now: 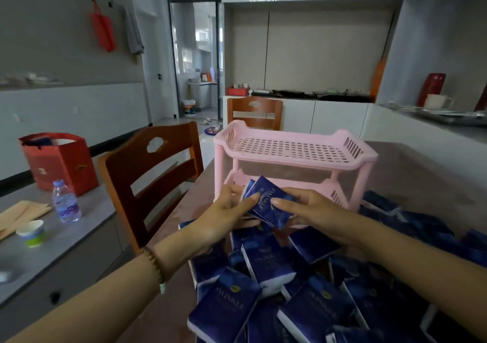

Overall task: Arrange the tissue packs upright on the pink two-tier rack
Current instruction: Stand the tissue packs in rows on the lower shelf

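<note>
One counter (411,174) carries it all. Rack (295,160) stands on it at 12 o'clock from the hands, long side toward the camera. Top tier (290,147) shows bare slats. Lower tier (340,192) is mostly hidden behind the hands, so I can't tell if anything is in it. Pile (266,261) of blue packs sprawls from 6 round to 3 o'clock of the rack, flat and skewed, crowding its front foot. Held packs (268,205) are a small tilted stack just in front of the lower opening. Left hand (226,211) clamps them from 9 o'clock, thumb on top. Right hand (313,208) clamps from 3 o'clock, thumb on the face, fingers under.

Step, my read: loading a stack into the lower tier.
- Square the stack and turn it upright before entry.
- Go in low, under the top tier's front rim.
- Seat it against the 9 o'clock side wall so it has something to lean on.

Clearance:
- The gap between the front posts is wide. Height under the rim looks like the tight dimension.
- The pile at 6 o'clock sits under the forearms, so lift over it rather than drag.
- Counter edge and chair (152,174) lie at 9 o'clock. Packs near that edge could slide off.
- There is open counter at 2 o'clock.
</note>
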Demonstrator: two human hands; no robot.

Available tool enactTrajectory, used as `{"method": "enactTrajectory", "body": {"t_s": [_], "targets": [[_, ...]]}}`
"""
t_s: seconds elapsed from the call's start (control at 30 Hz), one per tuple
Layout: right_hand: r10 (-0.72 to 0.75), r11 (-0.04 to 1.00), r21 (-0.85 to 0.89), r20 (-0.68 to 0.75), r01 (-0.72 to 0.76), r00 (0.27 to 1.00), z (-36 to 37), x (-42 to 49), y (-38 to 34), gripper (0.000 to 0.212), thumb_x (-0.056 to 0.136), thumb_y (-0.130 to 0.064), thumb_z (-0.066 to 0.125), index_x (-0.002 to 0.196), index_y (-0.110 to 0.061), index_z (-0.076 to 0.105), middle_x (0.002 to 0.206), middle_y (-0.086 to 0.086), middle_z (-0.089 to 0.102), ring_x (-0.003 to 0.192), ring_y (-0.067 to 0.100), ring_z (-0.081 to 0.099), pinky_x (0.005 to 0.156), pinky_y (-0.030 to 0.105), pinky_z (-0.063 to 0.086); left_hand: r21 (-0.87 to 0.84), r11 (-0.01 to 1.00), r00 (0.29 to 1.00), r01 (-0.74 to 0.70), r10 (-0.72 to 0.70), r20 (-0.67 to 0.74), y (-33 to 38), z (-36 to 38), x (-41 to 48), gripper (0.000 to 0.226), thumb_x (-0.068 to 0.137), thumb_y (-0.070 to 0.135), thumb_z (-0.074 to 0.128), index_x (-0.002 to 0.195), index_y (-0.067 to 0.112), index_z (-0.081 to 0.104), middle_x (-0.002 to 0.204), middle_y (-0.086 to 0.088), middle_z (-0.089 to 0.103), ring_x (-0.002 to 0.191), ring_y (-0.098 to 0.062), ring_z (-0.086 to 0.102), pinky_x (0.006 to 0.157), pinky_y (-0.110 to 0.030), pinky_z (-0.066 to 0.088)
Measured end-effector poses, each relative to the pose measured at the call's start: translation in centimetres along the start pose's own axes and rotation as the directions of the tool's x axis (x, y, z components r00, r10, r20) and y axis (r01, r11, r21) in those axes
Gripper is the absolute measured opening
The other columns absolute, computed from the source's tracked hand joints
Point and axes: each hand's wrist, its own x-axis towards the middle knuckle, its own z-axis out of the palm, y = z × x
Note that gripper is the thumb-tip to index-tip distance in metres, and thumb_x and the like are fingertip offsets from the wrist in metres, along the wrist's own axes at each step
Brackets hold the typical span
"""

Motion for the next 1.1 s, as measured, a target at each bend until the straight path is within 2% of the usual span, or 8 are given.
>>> {"method": "enactTrajectory", "body": {"t_s": [0.1,0.2,0.3,0.4,0.5,0.63,0.87,1.1], "targets": [[-0.02,0.994,-0.103,-0.009,0.019,1.0,-0.5,1.7,0.1,0.031,0.085,-0.022,0.064,0.116,-0.02,0.063,0.108,0.005,0.072,0.1,0.02,0.067,0.089,0.033,0.054,0.225,0.972,0.993,-0.072,0.092,-0.081,-0.2,-0.9,0.3,0.022,0.092,0.028,0.054,0.109,0.019,0.045,0.113,-0.007,0.062,0.096,-0.018,0.066,0.074,-0.025,0.058],[-0.026,0.989,-0.144,-0.01,0.024,1.0,-0.9,3.4,-0.1,0.024,0.086,-0.022,0.063,0.11,-0.024,0.063,0.099,-0.001,0.072,0.089,0.012,0.069,0.084,0.029,0.055,0.463,0.874,0.887,-0.148,0.325,-0.329,-0.6,-2.2,0.2,0.027,0.088,0.031,0.059,0.106,0.017,0.043,0.097,0.001,0.056,0.084,-0.012,0.057,0.062,-0.013,0.05],[-0.023,0.979,-0.205,-0.061,0.01,0.998,-1.1,5.7,0.3,0.014,0.085,-0.024,0.065,0.098,-0.028,0.063,0.099,-0.003,0.07,0.086,0.011,0.067,0.083,0.031,0.054,0.51,0.859,0.846,-0.046,0.305,-0.438,-1.2,-3.9,0.7,0.046,0.085,0.04,0.061,0.119,0.021,0.036,0.111,0.002,0.048,0.096,-0.014,0.051,0.078,-0.024,0.048],[-0.08,0.957,-0.287,-0.132,0.039,0.988,-1.5,8.6,1.1,0.028,0.079,-0.031,0.072,0.104,-0.032,0.06,0.116,-0.002,0.066,0.1,0.013,0.063,0.092,0.038,0.052,0.484,0.873,0.929,0.06,0.128,-0.346,-1.4,-4.9,1.3,0.056,0.09,0.048,0.048,0.139,0.025,0.035,0.135,0.006,0.043,0.117,-0.009,0.046,0.101,-0.031,0.04],[-0.105,0.918,-0.392,-0.118,0.051,0.987,-1.9,10.6,1.6,0.044,0.079,-0.027,0.072,0.118,-0.025,0.053,0.116,-0.007,0.06,0.102,0.009,0.059,0.087,0.026,0.049,0.429,0.901,0.973,0.06,0.044,-0.227,-1.2,-4.6,1.0,0.027,0.096,0.042,0.037,0.123,0.039,0.044,0.107,0.027,0.052,0.085,0.017,0.051,0.071,-0.003,0.038],[-0.076,0.854,-0.52,-0.101,0.013,0.992,-1.9,12.1,2.8,0.049,0.076,-0.023,0.076,0.118,-0.014,0.053,0.116,0.003,0.061,0.106,0.021,0.06,0.092,0.037,0.051,0.426,0.905,0.98,0.021,0.067,-0.19,-1.7,-4.6,0.9,0.025,0.098,0.036,0.038,0.122,0.036,0.045,0.093,0.028,0.052,0.07,0.03,0.051,0.057,0.005,0.04],[-0.12,0.842,-0.536,-0.076,0.061,0.99,-1.3,13.5,2.9,0.045,0.076,-0.025,0.075,0.115,-0.015,0.054,0.115,0.004,0.064,0.101,0.017,0.062,0.091,0.033,0.051,0.48,0.877,0.98,-0.014,0.108,-0.168,-2.2,-5.1,0.9,0.032,0.098,0.03,0.042,0.13,0.029,0.044,0.096,0.026,0.054,0.076,0.022,0.055,0.062,-0.003,0.046],[-0.156,0.837,-0.543,-0.103,0.076,0.982,-1.1,14.0,3.2,0.045,0.078,-0.024,0.074,0.117,-0.016,0.053,0.116,0.004,0.063,0.096,0.013,0.06,0.085,0.026,0.047,0.486,0.873,0.977,-0.029,0.128,-0.172,-2.6,-5.2,1.2,0.035,0.097,0.029,0.042,0.132,0.026,0.044,0.108,0.016,0.057,0.091,0.009,0.055,0.081,-0.016,0.046]]}}
